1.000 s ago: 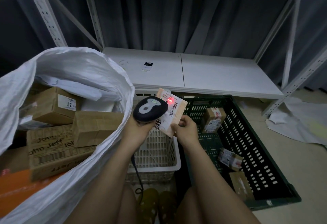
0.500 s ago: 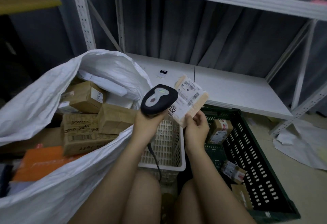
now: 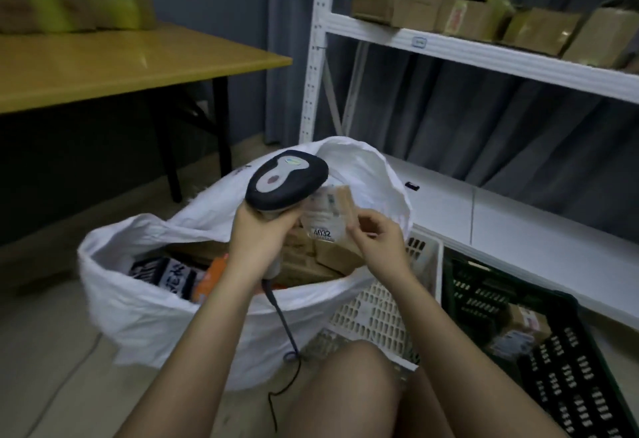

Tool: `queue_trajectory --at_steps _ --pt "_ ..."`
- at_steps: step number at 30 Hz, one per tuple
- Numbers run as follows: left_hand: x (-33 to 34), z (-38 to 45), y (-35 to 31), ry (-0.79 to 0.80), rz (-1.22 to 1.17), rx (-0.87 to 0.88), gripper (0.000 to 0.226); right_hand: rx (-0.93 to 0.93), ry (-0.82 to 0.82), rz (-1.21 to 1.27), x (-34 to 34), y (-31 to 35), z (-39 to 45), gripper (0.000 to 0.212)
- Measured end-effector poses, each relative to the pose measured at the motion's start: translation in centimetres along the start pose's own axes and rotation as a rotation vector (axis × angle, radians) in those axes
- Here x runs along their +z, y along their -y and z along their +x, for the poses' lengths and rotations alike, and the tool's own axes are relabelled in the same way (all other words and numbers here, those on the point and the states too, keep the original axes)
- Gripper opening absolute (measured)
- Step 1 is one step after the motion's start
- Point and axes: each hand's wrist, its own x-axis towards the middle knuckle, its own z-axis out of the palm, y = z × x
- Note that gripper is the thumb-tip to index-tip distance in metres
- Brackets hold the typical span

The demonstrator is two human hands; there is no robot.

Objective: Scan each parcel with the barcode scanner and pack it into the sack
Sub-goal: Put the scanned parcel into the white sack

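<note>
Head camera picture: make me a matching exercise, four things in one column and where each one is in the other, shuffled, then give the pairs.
Things:
1. barcode scanner
2. parcel labelled 4032
3. white sack
4. green crate

Places:
A. on the floor, open, boxes inside
B. pinched in the right hand
C. far right, below the shelf
D. held in the left hand

Pairs: 1-D, 2-B, 3-A, 4-C

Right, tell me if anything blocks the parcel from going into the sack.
Nothing visible does. The right hand holds the parcel over the sack, whose mouth gapes open below; the scanner in the left hand sits beside it, not beneath.
</note>
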Motion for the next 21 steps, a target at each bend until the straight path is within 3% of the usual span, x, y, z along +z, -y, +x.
queue_trajectory --at_steps 4,6,9,14,17,19,21 --pt "-6.5 0.2 -1.2 -0.142 0.092 -0.037 0.032 -0.135 0.202 -0.273 4.3 0.7 0.7 0.014" --pt "-9.3 0.1 -1.5 -0.191 0.134 -0.050 0.027 -0.412 0.294 -0.542 5.9 1.2 1.1 0.019" --pt "-12.8 -0.3 -2.4 -0.233 0.189 -0.045 0.039 -0.783 0.390 -0.821 8.9 1.8 2.0 0.025" --pt "-16.7 0.2 -3.2 -0.266 0.237 -0.024 0.041 -0.856 0.608 -1.197 14.3 2.2 3.4 0.033" --pt "-18.0 0.7 -3.1 -0.273 0.256 -0.041 0.050 -0.762 0.793 -1.379 16.3 3.0 3.9 0.030" --pt "-18.7 1.0 -2.7 -0.286 0.253 -0.044 0.052 -0.790 0.751 -1.420 17.4 3.5 4.7 0.027" --pt "-19.4 1.5 -2.4 -0.320 0.286 -0.029 0.047 -0.880 0.590 -1.313 18.1 4.6 5.7 0.036"
